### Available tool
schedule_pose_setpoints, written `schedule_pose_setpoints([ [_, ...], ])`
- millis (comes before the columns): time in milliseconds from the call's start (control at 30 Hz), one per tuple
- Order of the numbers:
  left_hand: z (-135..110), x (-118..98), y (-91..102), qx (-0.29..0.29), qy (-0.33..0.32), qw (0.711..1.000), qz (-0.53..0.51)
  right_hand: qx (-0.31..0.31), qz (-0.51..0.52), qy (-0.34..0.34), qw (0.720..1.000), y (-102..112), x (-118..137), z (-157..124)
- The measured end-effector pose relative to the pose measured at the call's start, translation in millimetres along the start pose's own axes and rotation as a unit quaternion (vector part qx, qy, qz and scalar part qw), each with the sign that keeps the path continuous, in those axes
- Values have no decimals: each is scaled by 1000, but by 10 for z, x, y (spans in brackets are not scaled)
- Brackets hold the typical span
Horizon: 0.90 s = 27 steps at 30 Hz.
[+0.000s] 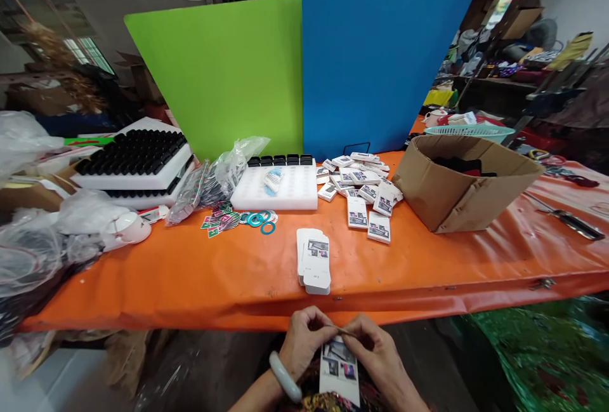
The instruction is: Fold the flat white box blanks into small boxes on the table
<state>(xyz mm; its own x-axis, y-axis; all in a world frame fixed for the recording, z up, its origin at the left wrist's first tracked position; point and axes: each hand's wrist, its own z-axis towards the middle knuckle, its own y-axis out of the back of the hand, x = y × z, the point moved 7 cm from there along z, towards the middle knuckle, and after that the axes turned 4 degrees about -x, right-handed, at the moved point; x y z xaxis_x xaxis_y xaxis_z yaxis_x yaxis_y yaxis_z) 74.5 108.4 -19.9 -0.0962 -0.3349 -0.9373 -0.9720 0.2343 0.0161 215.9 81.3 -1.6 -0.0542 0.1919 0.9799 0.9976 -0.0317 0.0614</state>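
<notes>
1. Far L: 2 white foam trays [126, 180], stacked, top one packed w/ black pcs, too many to count; the lower's contents mostly hidden.
2. Next, small green, pink and black printed cards [221, 220], overlapping, no exact qty; print unreadable from here.
3. Beside them, a few flat teal rings [268, 228], partly overlapped.
4. Then 1 white foam block [276, 199], black pcs along its back edge, a blue-and-white bundle on top.
5. Left hand [304, 342], 1 pale bangle [285, 377] round the wrist: thumb and fingers pinching the top end of 1 white printed carton [339, 371], held upright below the orange table's [190, 272] front edge; pics on it, text n/a.
6. Just beyond, 1 stack of flat white cartons [314, 259], qty hidden; tiny print, illegible.
7. Right hand [375, 352]: fingertips gripping that same top end, some fingers hidden.
8. Behind, a heap of small white boxes [364, 177], approx 20, overlapping.
9. R: 1 open brown cardboard box [464, 199], dark contents mostly hidden.
</notes>
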Motion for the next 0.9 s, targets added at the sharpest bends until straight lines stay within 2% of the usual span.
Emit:
schedule_pose_setpoints([
  [100,-113,22,21,-7,-16,999,34,12,-93,74,993,-17,88,-122],
  [267,-212,53,63,-11,-33,997,70,14,-104,90,990,-13,2,-192],
  [333,-202,57,65,-9,-21,998,59,-7,-91,65,994,15,-55,-162],
  [400,-176,16,43,-2,-11,1000,29,-22,-39,3,999,33,-117,-116],
  [533,-116,-133,-7,-2,3,1000,-5,4,104,-110,989,-41,-138,-62],
  [633,-102,-157,-6,1,20,1000,15,2,127,-128,984,-60,-108,-69],
  [733,-126,-78,17,26,42,999,16,12,97,-119,988,-69,-124,-109],
  [900,-171,115,64,44,63,997,17,72,50,-116,989,-112,-207,-187],
])
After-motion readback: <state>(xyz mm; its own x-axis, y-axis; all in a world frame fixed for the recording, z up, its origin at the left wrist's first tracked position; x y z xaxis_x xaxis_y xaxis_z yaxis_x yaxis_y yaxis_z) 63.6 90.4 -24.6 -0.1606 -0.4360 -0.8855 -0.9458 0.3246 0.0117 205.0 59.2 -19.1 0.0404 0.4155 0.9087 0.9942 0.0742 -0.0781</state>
